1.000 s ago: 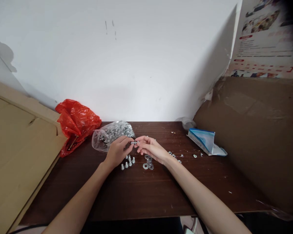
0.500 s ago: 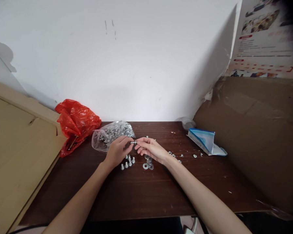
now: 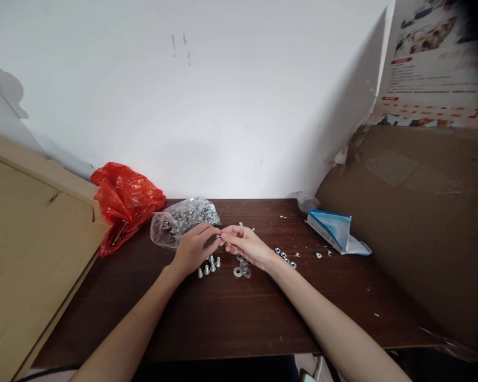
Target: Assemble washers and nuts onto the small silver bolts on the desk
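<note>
My left hand [image 3: 194,246] pinches a small metal bolt [image 3: 218,236] between thumb and fingertips, just above the table. My right hand [image 3: 247,245] meets it from the other side, fingertips closed on the bolt's end; whether a nut or washer sits there is hidden. Below my left hand, several bolts [image 3: 212,267] stand upright. Flat washers [image 3: 238,271] lie in an overlapping pile under my right hand. Beyond my right wrist, several nuts [image 3: 283,255] form a slanting row.
A clear bag of metal hardware [image 3: 197,211] lies behind my left hand, with a red plastic bag [image 3: 127,191] farther left. A blue and white packet [image 3: 336,231] lies at right. Cardboard [image 3: 414,212] borders the brown table [image 3: 231,323] on both sides, a white wall behind.
My fingertips have come closer together, and the bolt shows less between them. My right wrist has shifted slightly, showing more of the nuts. Loose pieces on the table stay put.
</note>
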The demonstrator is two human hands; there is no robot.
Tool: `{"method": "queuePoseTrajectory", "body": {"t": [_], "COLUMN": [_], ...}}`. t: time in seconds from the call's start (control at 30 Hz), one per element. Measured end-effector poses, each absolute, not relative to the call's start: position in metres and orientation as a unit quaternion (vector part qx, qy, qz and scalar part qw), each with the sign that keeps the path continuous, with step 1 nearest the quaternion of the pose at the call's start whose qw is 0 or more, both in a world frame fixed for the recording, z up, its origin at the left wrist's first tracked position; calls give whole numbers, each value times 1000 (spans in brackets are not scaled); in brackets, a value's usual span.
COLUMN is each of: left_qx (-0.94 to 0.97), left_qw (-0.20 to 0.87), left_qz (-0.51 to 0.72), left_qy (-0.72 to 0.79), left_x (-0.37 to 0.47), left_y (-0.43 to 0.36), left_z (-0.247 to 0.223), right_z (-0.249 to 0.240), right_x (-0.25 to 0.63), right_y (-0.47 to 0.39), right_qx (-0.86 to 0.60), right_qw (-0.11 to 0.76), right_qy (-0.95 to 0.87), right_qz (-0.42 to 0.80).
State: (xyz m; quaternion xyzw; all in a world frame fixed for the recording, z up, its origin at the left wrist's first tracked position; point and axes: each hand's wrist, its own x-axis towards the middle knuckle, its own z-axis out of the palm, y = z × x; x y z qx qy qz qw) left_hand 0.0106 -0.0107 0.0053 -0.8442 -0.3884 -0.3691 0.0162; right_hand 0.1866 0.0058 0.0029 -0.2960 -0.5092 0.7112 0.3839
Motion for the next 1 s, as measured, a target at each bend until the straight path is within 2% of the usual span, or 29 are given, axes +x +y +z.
{"method": "queuePoseTrajectory", "body": {"t": [0.27, 0.67, 1.0], "left_qx": [-823, -835, -832], "left_qw": [16, -12, -28], "left_qz": [-394, -387, -397], "left_qy": [-410, -390, -387], "left_x": [10, 10, 8], "left_y": [-11, -12, -9], "left_z": [6, 4, 1], "right_z": [5, 3, 7], "right_x": [189, 187, 196], "right_y": [9, 6, 15], "right_qx": [-308, -295, -325], "right_qw": [413, 357, 418], "right_qy": [-461, -453, -422], "right_qz": [723, 761, 736]}}
